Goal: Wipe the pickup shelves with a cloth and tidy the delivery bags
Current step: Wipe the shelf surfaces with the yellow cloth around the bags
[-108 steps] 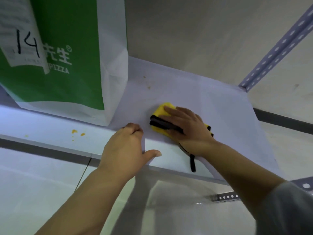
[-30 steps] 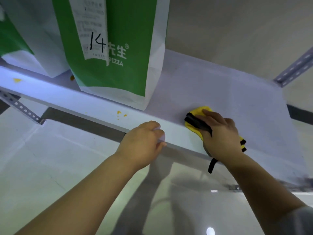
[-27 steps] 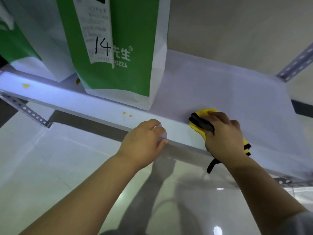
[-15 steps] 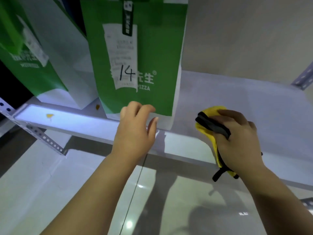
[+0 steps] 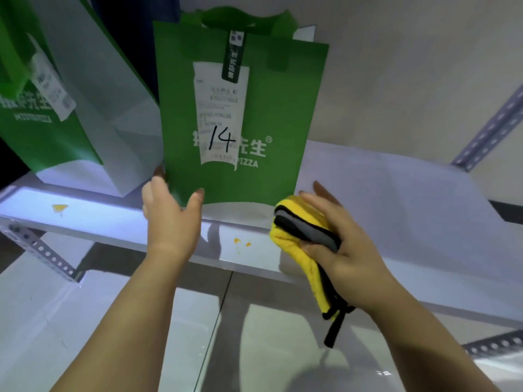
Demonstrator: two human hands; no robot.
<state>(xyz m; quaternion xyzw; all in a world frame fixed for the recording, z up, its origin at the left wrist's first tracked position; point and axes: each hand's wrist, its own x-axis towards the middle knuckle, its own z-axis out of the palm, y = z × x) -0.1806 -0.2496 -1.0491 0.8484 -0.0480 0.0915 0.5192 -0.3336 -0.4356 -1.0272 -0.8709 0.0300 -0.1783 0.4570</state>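
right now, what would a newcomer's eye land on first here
The green bag marked 14 stands on the shelf, the left hand gripping its lower left corner. Just right of it the right hand holds a folded yellow cloth, and yellow spots dot the shelf's front edge below the bag.

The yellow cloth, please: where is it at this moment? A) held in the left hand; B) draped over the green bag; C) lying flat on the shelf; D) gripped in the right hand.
D: the right hand grips the folded yellow cloth above the front edge of the shelf, while the left hand holds the green bag marked 14.
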